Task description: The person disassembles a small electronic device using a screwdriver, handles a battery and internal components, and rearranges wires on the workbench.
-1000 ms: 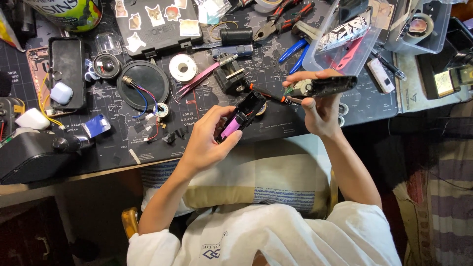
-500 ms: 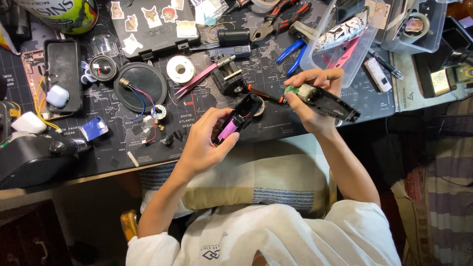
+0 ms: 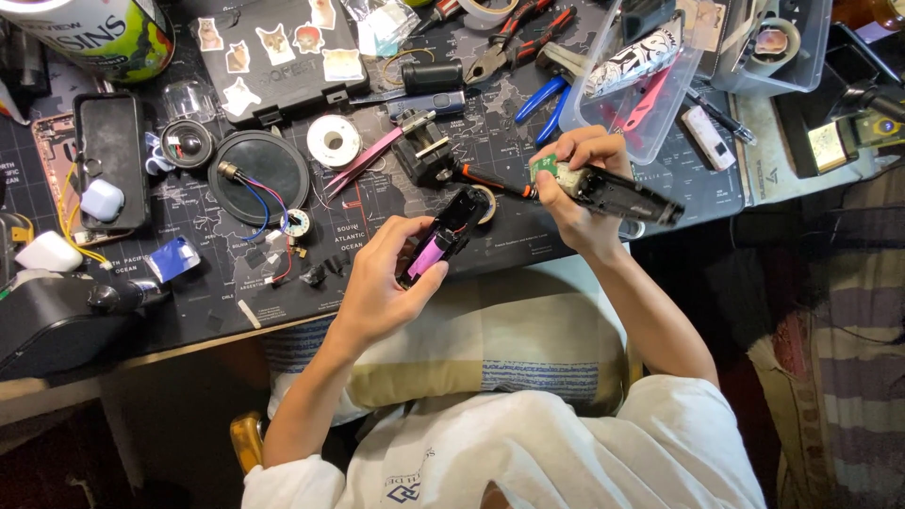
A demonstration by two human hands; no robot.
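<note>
Carefully, then: my left hand (image 3: 382,283) is clasped around an open black housing half (image 3: 443,238), thumb on one long edge and fingers under the other, so the pink cell (image 3: 429,254) seated inside faces up at me. It sits just over the near edge of the dark desk mat (image 3: 311,226), above my lap. My right hand (image 3: 580,188) is closed around the other piece, a long black body (image 3: 613,193) with a small green circuit board (image 3: 545,168) showing at the end near my fingertips; an orange-and-black screwdriver (image 3: 495,181) lies on the mat with its handle pointing at that same end. The two pieces are apart, with bare mat between them. To do this well, I judge I should keep the housing level so the cell does not tip out, and grip the long body by its sides, not by the board. I cannot tell whether any wire runs between the halves, so I would bring them together slowly, checking for slack. The pink tweezers (image 3: 363,162) and blue-handled pliers (image 3: 542,99) lie within reach if something small needs nudging.
</note>
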